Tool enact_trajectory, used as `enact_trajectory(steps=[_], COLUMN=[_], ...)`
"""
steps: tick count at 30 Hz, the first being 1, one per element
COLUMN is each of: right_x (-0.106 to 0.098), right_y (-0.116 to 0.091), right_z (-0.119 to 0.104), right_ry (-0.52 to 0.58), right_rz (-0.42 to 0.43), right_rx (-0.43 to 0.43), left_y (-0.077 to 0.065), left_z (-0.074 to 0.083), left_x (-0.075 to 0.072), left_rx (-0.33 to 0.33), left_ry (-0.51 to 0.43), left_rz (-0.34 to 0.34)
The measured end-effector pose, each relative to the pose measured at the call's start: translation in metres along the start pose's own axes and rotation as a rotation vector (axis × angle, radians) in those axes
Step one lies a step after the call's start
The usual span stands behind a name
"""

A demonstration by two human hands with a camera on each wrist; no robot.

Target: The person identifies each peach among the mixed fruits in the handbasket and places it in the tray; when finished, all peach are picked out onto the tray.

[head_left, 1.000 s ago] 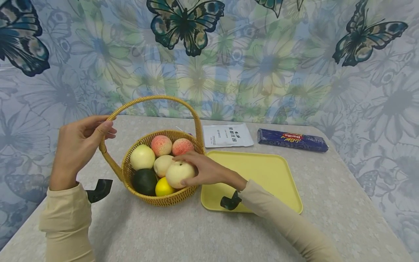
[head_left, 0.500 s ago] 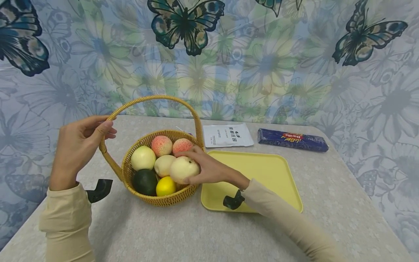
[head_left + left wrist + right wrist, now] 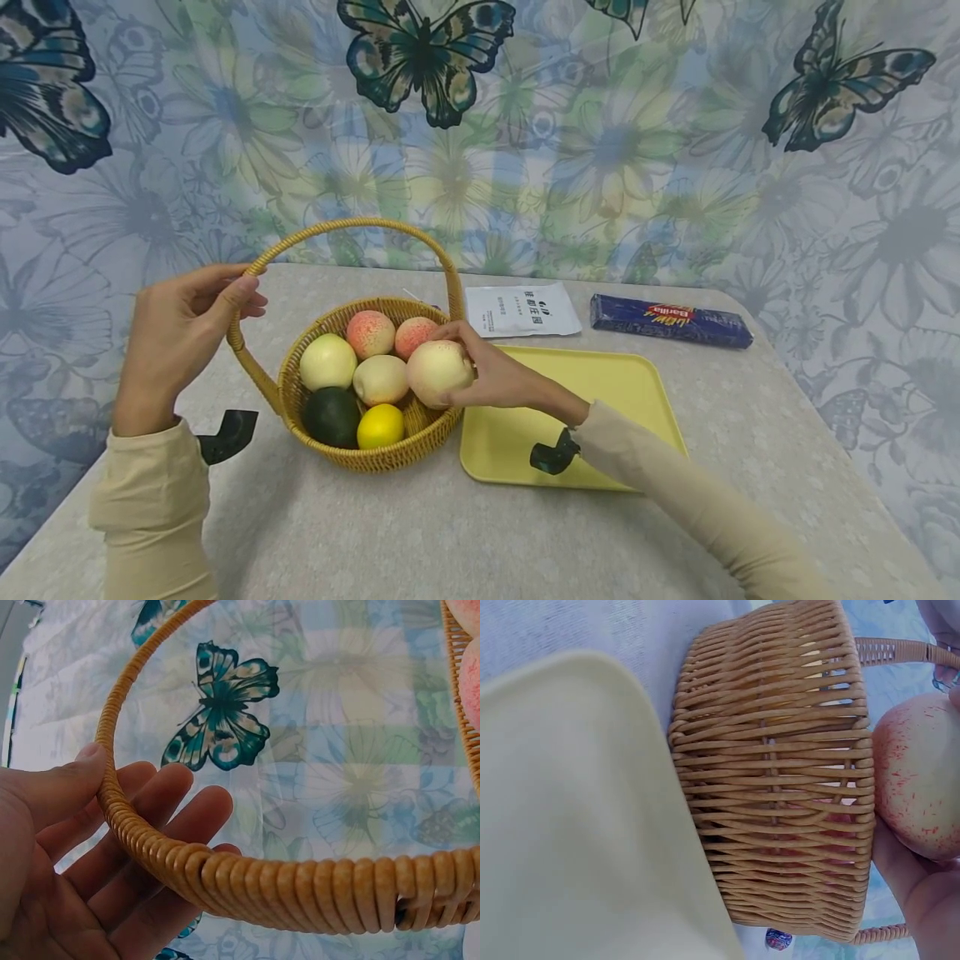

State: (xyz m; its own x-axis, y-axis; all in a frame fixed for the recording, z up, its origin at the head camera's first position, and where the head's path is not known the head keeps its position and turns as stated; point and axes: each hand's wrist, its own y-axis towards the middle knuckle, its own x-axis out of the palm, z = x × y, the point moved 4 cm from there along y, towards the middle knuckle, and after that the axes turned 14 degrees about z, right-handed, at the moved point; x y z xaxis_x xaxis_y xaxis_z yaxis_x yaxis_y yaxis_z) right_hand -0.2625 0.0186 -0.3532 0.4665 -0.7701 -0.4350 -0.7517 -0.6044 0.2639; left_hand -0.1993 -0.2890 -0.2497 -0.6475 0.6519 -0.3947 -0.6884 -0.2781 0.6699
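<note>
My left hand (image 3: 187, 329) pinches the left side of the arched handle (image 3: 360, 223) of a wicker basket (image 3: 382, 461). In the left wrist view, thumb and fingers lie on either side of the wound handle (image 3: 247, 881). My right hand (image 3: 502, 375) grips a pale, red-speckled peach (image 3: 437, 372) at the basket's right rim. The right wrist view has this peach (image 3: 919, 776) level with the rim. Inside the basket are two redder peaches (image 3: 370, 334), a pale green round fruit (image 3: 327, 362), a cream fruit (image 3: 381, 380), a dark green fruit (image 3: 331, 417) and a yellow one (image 3: 380, 427).
A yellow tray (image 3: 585, 379) lies just right of the basket, under my right forearm. Behind it are a white pouch (image 3: 521, 310) and a blue Barilla packet (image 3: 670, 321). A small wrapped piece (image 3: 778, 939) shows beside the basket. A butterfly-patterned cloth (image 3: 600, 150) hangs behind the table.
My right hand has lifted the peach and carried it right and slightly back, from among the fruit to the basket's right rim. My left hand has stayed on the handle.
</note>
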Motion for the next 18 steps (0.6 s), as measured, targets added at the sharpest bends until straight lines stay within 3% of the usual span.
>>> enact_trajectory(steps=[11,18], right_x=[-0.0025,-0.0061], right_y=[-0.0034,-0.0053], right_z=[-0.0010,-0.0034], right_ry=[-0.066,0.050], right_rz=[0.017,-0.017], right_rx=[-0.029,-0.028], left_y=[-0.0004,-0.0006], left_z=[-0.0007,-0.0011], left_x=[0.0001,-0.0001], left_rx=[0.007,0.006], left_ry=[0.016,0.012], left_rz=[-0.002,0.000])
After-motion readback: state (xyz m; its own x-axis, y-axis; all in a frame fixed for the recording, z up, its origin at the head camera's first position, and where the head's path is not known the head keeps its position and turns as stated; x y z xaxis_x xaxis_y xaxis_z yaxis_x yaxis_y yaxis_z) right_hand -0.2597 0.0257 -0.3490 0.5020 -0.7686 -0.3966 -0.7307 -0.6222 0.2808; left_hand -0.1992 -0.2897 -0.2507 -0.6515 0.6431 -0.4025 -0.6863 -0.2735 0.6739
